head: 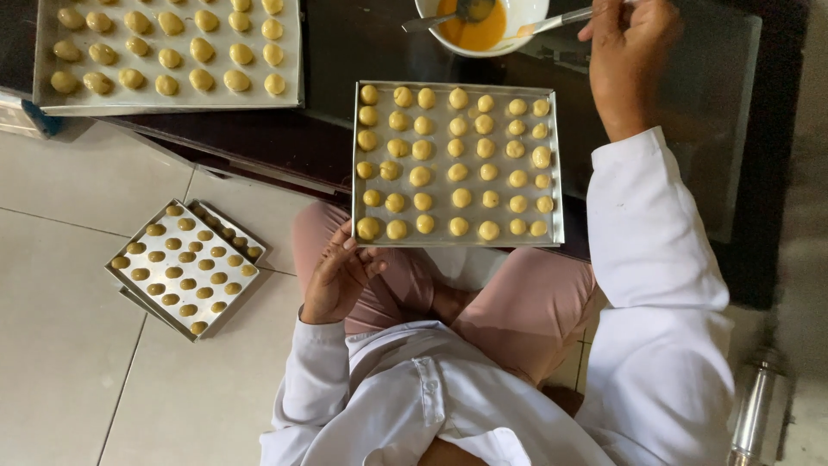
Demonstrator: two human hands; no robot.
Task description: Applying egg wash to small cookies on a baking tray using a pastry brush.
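Note:
A metal baking tray (pixel 556 173) with several rows of small yellow dough balls (pixel 457 164) rests half on a dark low table and half over my lap. My left hand (pixel 338 278) grips the tray's near left corner. My right hand (pixel 630 52) reaches past the tray's far right side and holds a thin metal-handled brush (pixel 552 21) whose tip lies in a white bowl (pixel 517 17) of orange egg wash (pixel 473 30). A spoon (pixel 448 15) also sits in the bowl.
A second tray (pixel 39 52) of glossy dough balls lies on the table at far left. Stacked trays (pixel 125 274) of darker balls sit on the tiled floor to my left. A metal cylinder (pixel 752 406) stands on the floor at right.

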